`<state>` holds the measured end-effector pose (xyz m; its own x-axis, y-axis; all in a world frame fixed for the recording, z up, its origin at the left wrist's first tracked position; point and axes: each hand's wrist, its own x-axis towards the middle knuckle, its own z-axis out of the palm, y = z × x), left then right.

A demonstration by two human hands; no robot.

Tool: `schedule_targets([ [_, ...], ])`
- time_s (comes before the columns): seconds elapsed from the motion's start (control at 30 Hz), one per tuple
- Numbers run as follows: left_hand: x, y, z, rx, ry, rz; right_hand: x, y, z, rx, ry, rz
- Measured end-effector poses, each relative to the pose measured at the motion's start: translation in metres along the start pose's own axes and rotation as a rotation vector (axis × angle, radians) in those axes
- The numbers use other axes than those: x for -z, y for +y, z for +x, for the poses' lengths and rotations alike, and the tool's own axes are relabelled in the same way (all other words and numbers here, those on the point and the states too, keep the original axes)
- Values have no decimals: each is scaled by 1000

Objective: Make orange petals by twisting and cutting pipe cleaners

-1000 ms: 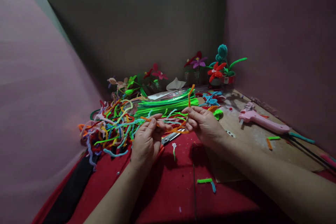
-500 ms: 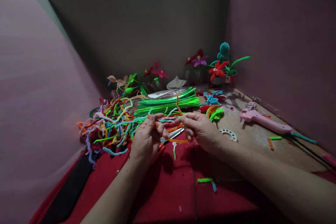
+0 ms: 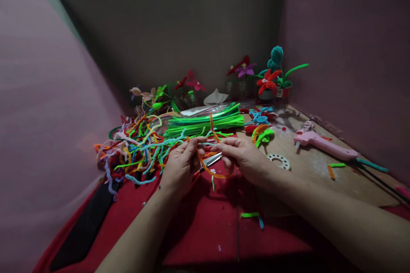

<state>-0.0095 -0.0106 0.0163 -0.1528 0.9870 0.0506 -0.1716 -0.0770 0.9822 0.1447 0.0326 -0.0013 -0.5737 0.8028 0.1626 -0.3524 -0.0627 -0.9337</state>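
the left hand (image 3: 179,164) is in the middle of the frame, and its thumb and fingers pinch one part of an orange fuzzy stem (image 3: 207,170). the right hand (image 3: 248,158), a little to the right of it, also pinches this stem between thumb and forefinger. the stem is at the centre of the frame, above the red cloth (image 3: 205,234); it hangs in a curve between the two hands, and one end stands up near the right fingertips. behind it are partly hidden scissors (image 3: 214,160), and higher in the frame lies a bundle of green stems (image 3: 205,124). a tangled heap of coloured stems (image 3: 137,149) fills the left middle. at the right of the frame, a pink glue gun (image 3: 329,146) and a white ring with holes (image 3: 287,164) rest on a brown board (image 3: 307,183).
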Motion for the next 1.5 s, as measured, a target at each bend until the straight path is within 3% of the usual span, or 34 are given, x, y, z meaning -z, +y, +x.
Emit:
schedule_targets([
  [0.27, 5, 2, 4, 53, -83, -172, 1, 1, 1, 0, -18, 24],
  [0.6, 5, -1, 4, 117, -6, -124, 3, 1, 2, 17, -28, 11],
  [0.67, 7, 0, 6, 46, 90, -68, 1, -1, 1, 18, -2, -19],
  [0.8, 11, 7, 6, -300, 313, 190, -4, -5, -2, -31, 48, -94],
  [0.83, 10, 8, 4, -338, 308, 260, -6, -6, -3, -41, 51, -113],
  [0.9, 7, 10, 0, -283, 201, 347, -10, -9, -6, -53, 42, -161],
  [1.0, -2, 9, -6, -142, 34, 324, -14, -10, -10, -61, 13, -244],
  [1.07, -6, 9, -9, -130, 0, 299, -15, -9, -11, -56, -9, -292],
  [1.2, -9, 11, -11, -165, -1, 338, -13, -2, -10, -12, -28, -361],
  [1.33, -9, 14, -13, -236, 32, 510, -12, 0, -10, 2, -19, -423],
  [1.5, -10, 10, -14, -488, 94, 891, -15, -1, -12, -37, -46, -440],
])
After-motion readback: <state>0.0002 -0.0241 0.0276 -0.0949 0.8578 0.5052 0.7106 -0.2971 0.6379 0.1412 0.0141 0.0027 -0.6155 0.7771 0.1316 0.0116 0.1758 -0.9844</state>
